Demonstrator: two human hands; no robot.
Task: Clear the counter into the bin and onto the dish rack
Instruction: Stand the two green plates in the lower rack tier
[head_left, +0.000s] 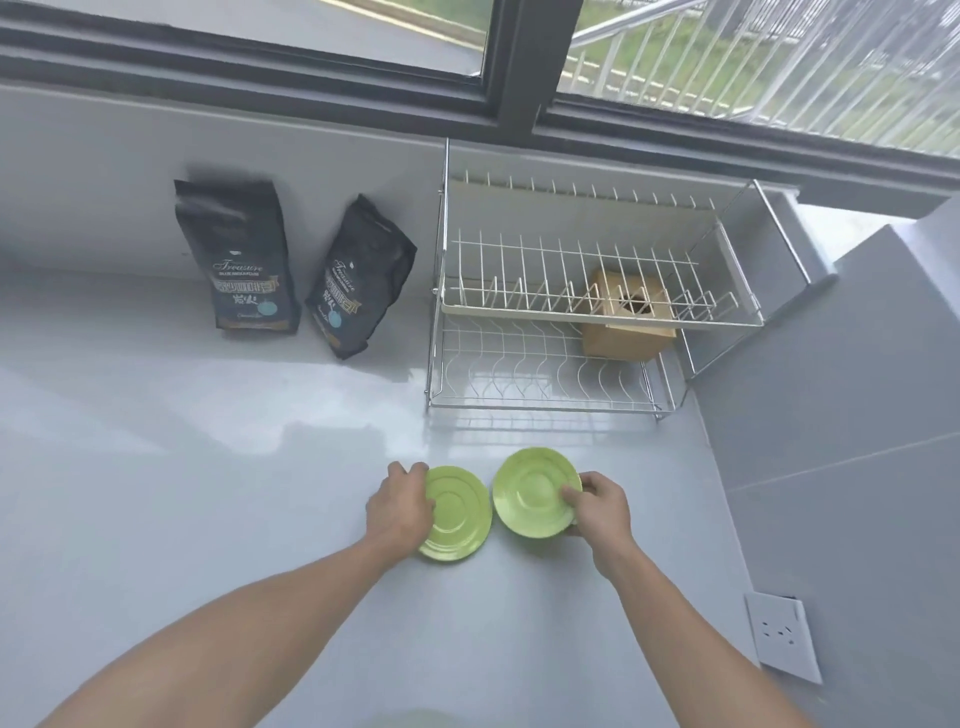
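Note:
Two small green saucers are side by side near the front of the white counter (208, 441). My left hand (400, 506) grips the left saucer (460, 517) by its left rim; that saucer looks flat on the counter. My right hand (600, 504) holds the right saucer (532, 488) by its right rim, thumb on top, and this one is tilted up off the surface. A two-tier wire dish rack (587, 312) stands behind them against the wall, its slots bare. No bin is in view.
Two black coffee bags (239, 260) (358, 280) stand against the back wall, left of the rack. A wooden box (626, 322) sits behind the rack's lower tier. A grey wall with a socket (782, 636) closes off the right side.

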